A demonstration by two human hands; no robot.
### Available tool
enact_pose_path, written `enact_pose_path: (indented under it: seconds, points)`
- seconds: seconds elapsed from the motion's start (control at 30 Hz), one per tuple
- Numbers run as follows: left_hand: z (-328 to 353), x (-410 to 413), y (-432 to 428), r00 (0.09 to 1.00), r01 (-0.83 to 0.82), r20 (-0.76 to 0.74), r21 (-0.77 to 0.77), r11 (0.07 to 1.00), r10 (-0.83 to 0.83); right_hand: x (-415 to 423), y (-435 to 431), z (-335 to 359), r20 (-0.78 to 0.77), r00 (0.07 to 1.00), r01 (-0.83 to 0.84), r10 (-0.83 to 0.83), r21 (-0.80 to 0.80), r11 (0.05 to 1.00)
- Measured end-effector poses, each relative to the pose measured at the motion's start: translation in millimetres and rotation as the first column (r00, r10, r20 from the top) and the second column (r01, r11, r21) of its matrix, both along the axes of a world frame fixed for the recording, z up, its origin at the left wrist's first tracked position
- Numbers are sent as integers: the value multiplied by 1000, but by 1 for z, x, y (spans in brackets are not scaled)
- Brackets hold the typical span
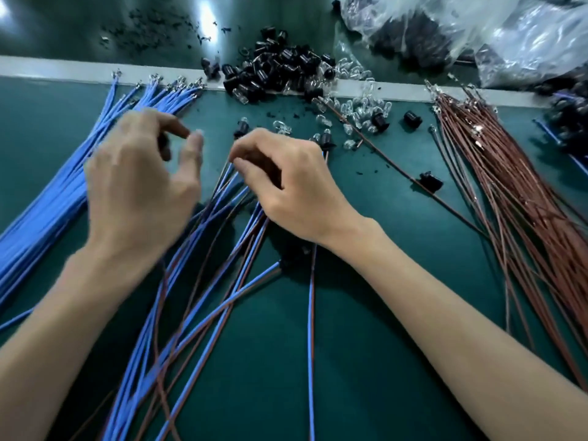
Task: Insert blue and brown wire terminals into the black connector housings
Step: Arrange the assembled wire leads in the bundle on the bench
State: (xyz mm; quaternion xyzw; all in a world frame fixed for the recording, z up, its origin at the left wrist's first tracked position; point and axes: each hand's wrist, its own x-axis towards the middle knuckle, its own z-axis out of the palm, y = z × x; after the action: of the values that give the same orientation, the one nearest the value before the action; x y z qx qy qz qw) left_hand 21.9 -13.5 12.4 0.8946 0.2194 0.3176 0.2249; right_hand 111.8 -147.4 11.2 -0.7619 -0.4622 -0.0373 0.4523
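Nearest, fanned across the green mat (366, 329) between both forearms: loose blue-and-brown wire pairs (203, 291), converging upward under the right hand (286, 189). Pinched there between thumb and forefinger, several upper ends of that fan, with the remaining fingers curled over them. Just beside, to the left, the left hand (140, 179), blurred, fingers bent, thumb apart from forefinger. Something dark inside its curl, too smeared to name, so grip impossible to call.

Behind and left of that hand, the thick blue wire bundle (41, 218). Far right, well apart, the brown wire bundle (515, 192), metal ends pointing away. Beyond both hands, a heap of black housings (280, 74) mixed with clear bulbs (359, 109). Right of the right hand, a single housing (429, 183).

Probably light, limp wire that sags if held far back, so best pinched close behind the terminal. Terminals likely thin and easily bent. Housings small, hard and smooth, apt to slip, best gripped across the body.
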Motion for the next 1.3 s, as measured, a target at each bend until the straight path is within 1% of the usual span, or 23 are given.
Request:
enact_pose_path:
  seconds: [0.03, 0.07, 0.1, 0.13, 0.17, 0.23, 0.33, 0.4, 0.5, 0.63, 0.77, 0.87, 0.93, 1.07, 1.13, 1.2, 1.23, 1.3]
  points:
    - [-6, -1, 15, 995, -80, -57, 67, 994, 84, 2, -2, -4, 15, 1000, -3, 3, -11, 1000]
    - [-9, -1, 28, 973, -147, -161, 129, 981, 167, 2, -4, -7, 35, 999, -13, 13, -21, 1000]
    - [-12, 0, 38, 942, -173, -260, 160, 972, 211, 2, -4, -9, 53, 998, -22, 23, -32, 999]
    - [-13, -1, 41, 913, -187, -335, 162, 969, 232, 1, -3, -9, 67, 997, -30, 33, -44, 999]
    - [-16, -1, 43, 914, -174, -343, 154, 973, 217, 1, -2, -9, 70, 997, -37, 40, -48, 998]
    - [-14, 0, 42, 933, -158, -298, 162, 974, 201, 3, -1, -10, 58, 997, -39, 41, -41, 998]
    - [-10, -5, 45, 948, -212, -213, 135, 968, 237, 3, -3, -12, 35, 999, -37, 39, -42, 998]
    - [-12, -7, 54, 930, -239, -255, 127, 963, 264, 3, -4, -12, 34, 999, -39, 41, -50, 998]
    - [-13, -5, 63, 917, -247, -312, 53, 968, 251, 3, -3, -10, 26, 999, -45, 46, -48, 998]
    - [-8, -8, 58, 932, -268, -246, 22, 963, 265, 4, -5, -11, -8, 999, -46, 46, -38, 998]
    - [0, -9, 49, 961, -234, -141, 46, 971, 238, 5, -5, -11, -26, 999, -45, 44, -32, 998]
    - [12, -6, 41, 976, -209, -64, 29, 977, 210, 5, -5, -10, -48, 998, -45, 44, -13, 999]
    - [17, -3, 32, 978, -194, -65, 56, 979, 198, 5, -5, -9, -71, 996, -47, 46, -6, 999]
    - [13, -3, 19, 981, -128, -136, 89, 988, 139, 3, -6, -8, -87, 995, -54, 52, -13, 998]
    - [12, -5, 21, 982, -142, -115, 92, 986, 152, 3, -6, -7, -95, 994, -51, 50, -10, 999]
    - [16, -4, 17, 988, -145, -41, 24, 989, 146, 3, -7, -6, -119, 991, -54, 57, 24, 998]
    - [19, -1, 12, 995, -95, 1, -43, 995, 96, 2, -7, -5, -139, 988, -61, 69, 61, 996]
    - [23, 5, -5, 993, 114, 40, -164, 980, -109, 1, -8, -3, -209, 972, -72, 104, 155, 985]
